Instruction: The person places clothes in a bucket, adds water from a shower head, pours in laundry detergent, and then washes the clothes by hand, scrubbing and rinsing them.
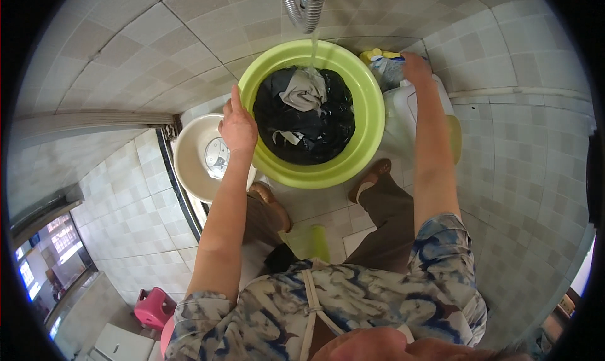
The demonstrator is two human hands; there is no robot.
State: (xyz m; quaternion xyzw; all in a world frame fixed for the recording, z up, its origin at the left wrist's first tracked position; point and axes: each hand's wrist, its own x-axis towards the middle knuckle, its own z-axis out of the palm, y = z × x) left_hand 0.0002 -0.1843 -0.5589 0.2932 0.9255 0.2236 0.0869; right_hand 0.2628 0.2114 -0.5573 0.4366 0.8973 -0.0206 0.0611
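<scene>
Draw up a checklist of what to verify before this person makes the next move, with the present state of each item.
1. Left hand at the green basin: ok, it is at the left side of the rim.
2. Dark fabric and light grey cloth inside the green basin: ok, both lie within its rim.
3. Water stream landing in the green basin: ok, it falls below the metal hose.
4. Right hand at the plastic packet: ok, it reaches there.
5. Right hand's grip firm: cannot tell, the fingertips are not clearly visible.
6. Water depth: cannot tell, the fabric covers most of the bottom.
</scene>
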